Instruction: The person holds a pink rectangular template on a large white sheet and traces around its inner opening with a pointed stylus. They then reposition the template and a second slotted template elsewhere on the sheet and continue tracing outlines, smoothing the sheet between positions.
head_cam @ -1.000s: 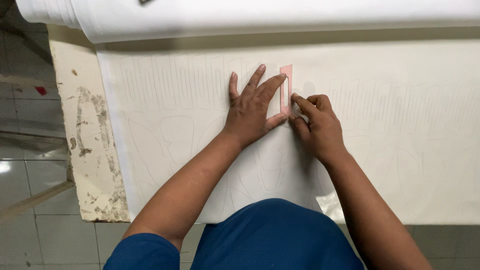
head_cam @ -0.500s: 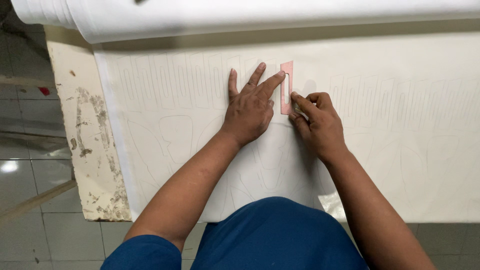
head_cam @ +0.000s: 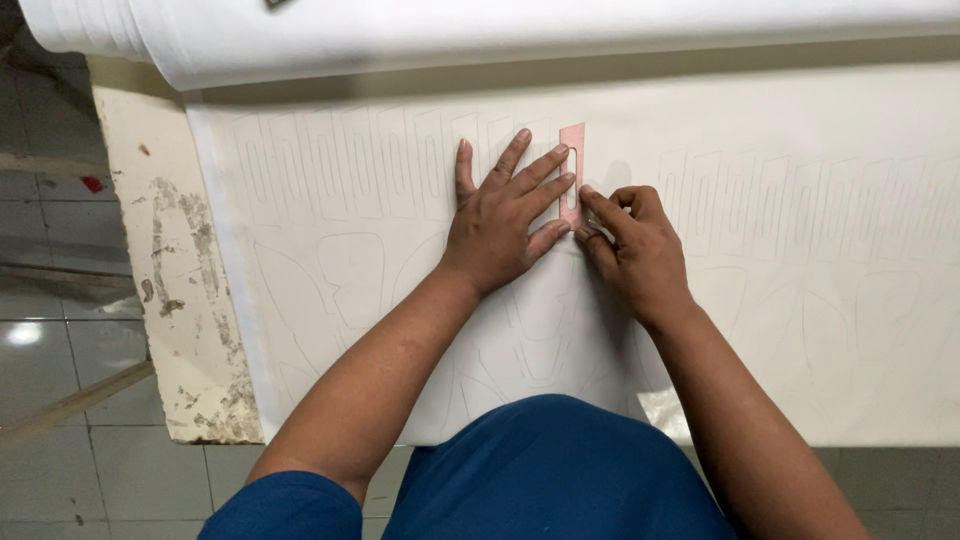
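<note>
Head view: the left hand (head_cam: 500, 225) lies flat, fingers (head_cam: 545, 190) spread and pressing the pink slotted template (head_cam: 572, 170) onto the white sheet (head_cam: 800, 250). The right hand (head_cam: 635, 245), fingers curled, touches its lower end, toward the worktop's (head_cam: 170, 280) far edge. Nothing has shifted since earlier.

- The small slotted template (head_cam: 572, 170) is pale pink.
- The sheet of fabric (head_cam: 800, 250) spread out is cream, covered in faint grey pencil outlines: rows of narrow rectangles along the top, curved shapes lower down.
- The fabric roll (head_cam: 500, 35) at the back is plain white.
- The desk (head_cam: 160, 270) edge is off-white with brown, worn patches.
- The person's shirt (head_cam: 550, 470) is deep blue.
- The floor (head_cam: 50, 330) has grey tiles.
</note>
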A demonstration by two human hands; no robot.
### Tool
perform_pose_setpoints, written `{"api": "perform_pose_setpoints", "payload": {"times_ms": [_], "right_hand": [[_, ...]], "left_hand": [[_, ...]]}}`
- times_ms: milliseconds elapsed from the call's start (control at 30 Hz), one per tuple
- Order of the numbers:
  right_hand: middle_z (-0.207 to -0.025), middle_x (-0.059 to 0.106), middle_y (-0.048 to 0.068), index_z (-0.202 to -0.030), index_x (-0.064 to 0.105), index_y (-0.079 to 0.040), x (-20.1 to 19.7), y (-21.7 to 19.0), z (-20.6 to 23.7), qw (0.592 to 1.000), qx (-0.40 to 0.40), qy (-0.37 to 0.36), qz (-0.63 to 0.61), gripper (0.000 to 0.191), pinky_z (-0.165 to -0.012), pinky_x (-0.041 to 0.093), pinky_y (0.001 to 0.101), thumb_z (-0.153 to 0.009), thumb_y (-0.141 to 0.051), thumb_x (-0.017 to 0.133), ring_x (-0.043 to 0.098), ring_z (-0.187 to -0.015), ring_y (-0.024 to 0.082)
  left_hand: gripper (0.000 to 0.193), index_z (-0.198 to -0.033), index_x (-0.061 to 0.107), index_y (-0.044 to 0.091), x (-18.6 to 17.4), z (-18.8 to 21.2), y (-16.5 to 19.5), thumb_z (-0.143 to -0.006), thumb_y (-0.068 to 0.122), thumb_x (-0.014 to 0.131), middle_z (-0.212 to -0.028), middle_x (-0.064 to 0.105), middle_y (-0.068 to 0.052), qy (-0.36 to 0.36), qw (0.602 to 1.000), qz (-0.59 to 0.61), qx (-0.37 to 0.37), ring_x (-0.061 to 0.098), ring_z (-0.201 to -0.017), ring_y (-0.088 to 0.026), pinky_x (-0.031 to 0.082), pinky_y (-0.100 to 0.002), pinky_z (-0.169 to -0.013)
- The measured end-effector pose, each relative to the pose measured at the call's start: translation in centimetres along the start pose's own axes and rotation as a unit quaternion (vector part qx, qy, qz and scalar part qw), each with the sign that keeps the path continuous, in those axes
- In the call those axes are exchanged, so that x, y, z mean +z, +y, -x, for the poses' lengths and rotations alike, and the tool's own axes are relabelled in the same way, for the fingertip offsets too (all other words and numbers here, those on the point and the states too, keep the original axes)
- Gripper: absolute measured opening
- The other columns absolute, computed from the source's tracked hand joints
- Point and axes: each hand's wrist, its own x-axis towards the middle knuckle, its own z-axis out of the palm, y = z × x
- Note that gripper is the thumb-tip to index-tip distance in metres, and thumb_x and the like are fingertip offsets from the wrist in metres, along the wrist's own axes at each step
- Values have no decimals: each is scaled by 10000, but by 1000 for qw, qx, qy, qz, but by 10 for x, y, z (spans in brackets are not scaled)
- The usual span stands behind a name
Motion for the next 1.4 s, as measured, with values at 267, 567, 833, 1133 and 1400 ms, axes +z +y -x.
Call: {"api": "perform_pose_setpoints", "payload": {"times_ms": [267, 567, 833, 1133, 1400], "right_hand": [[-1136, 584, 107, -1358, 692, -162, 4, 0, 3, 1000, 10, -2, -14, 449, -742, 560, 348, -917, -162, 772, 649, -850, 217], [-1036, 600, 93, -1249, 743, -141, -17, 0, -20, 998, -42, 54, -8, 181, -804, 548, 364, -1081, -176, 685, 645, -909, 242], [-1067, 730, 132, -1156, 678, -42, -24, -13, -63, 997, 11, -44, -70, 208, -791, 558, 385, -1070, -222, 620, 713, -925, 285], [-1075, 729, 129, -1132, 691, -31, -11, -7, -84, 997, -70, -19, -15, 143, -751, 573, 381, -1064, -149, 646, 722, -890, 287], [-1074, 721, 130, -1126, 686, -27, -5, 0, -101, 991, -120, 34, -48, 90, -760, 579, 369, -1090, -107, 669, 724, -891, 282]], "left_hand": [[515, -1371, 650, 320, 4, 4, -2, -888, 458, 761, -1578, 450, 121, 5, 1000, 7, -1, 269, -1546, -200, -19, -667, -1237], [480, -1325, 691, 325, 1, 1, -2, -873, 472, 763, -1496, 423, -2, 8, 1000, 8, -9, 214, -1509, -264, -45, -648, -1217], [458, -1337, 684, 318, 7, 1, -6, -926, 511, 742, -1375, 432, 1, 45, 999, 8, 0, 331, -1399, -215, 4, -598, -1249], [413, -1328, 691, 352, 11, -7, -11, -940, 494, 700, -1446, 418, 35, 27, 1000, -8, -6, 263, -1456, -237, -7, -602, -1250], [308, -1144, 718, 310, 0, -19, -9, -927, 522, 668, -1600, 403, 129, -49, 998, 16, -46, 236, -1548, -243, -20, -686, -1210]]}}
